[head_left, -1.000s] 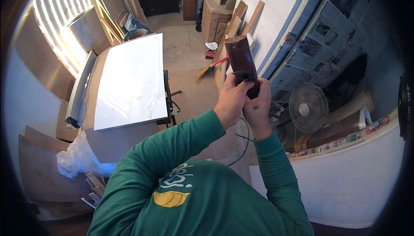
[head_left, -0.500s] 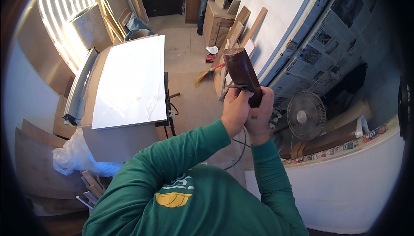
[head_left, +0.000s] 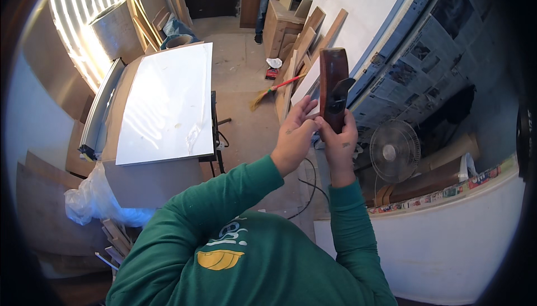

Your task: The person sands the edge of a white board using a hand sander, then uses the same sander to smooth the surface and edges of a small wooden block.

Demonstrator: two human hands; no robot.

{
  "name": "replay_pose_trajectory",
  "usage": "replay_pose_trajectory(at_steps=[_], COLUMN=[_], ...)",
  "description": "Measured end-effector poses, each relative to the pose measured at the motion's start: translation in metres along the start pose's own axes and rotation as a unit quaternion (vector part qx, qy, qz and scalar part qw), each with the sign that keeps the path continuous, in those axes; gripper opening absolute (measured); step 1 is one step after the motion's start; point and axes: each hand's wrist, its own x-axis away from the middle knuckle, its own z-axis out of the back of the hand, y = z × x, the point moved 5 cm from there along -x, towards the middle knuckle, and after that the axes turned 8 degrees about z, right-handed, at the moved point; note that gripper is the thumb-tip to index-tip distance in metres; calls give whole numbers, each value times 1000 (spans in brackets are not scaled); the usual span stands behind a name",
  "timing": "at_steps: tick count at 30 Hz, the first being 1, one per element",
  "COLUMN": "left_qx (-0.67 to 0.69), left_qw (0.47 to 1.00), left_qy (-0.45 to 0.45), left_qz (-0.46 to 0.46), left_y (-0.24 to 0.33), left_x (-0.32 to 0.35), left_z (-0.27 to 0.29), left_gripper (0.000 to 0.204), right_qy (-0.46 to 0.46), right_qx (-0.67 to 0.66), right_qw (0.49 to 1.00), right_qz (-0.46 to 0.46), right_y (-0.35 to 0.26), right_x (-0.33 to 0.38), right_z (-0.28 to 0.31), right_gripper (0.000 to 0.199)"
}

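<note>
A dark brown wooden hand plane point(head_left: 331, 74) stands nearly upright in front of me, its black iron jutting out on the right side. Around its lower end my right hand point(head_left: 340, 141) is closed, thumb across the near face. My left hand point(head_left: 296, 135) is just left of the plane, fingers stretched out and apart. Its thumb tip lies close to the plane's lower edge; whether it touches I cannot tell.
On the left a white sheet point(head_left: 168, 105) covers a bench. Beyond the plane, a broom point(head_left: 263, 98) and wooden boards point(head_left: 306, 43) lean by the wall. A standing fan point(head_left: 390, 151) is at right. Another person point(head_left: 265, 1) stands at the back; a black cable point(head_left: 311, 188) crosses the floor.
The hand plane has turned and tipped more upright, moving right, so its iron now faces right. My left hand has come off the iron area and spread its fingers; my right hand keeps its grip.
</note>
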Motion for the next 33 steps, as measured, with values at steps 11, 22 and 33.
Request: replay_pose_trajectory(at_steps=[11, 22, 33], left_qx=[-278, -65, -41], left_qw=[955, 953, 945], left_qy=[-100, -235, -232], left_qz=[-8, 180, 229], left_y=[44, 78, 81], left_x=[21, 130, 135], left_z=[39, -21, -13], left_gripper=[47, 111, 104], right_qy=[-176, -314, -214], right_qx=[-713, -802, -935], right_qw=[648, 457, 83], right_qz=[-204, -221, -269], right_y=[-40, -121, -109], right_x=[45, 106, 144], right_z=[-22, -31, -62], right_gripper=[85, 89, 64])
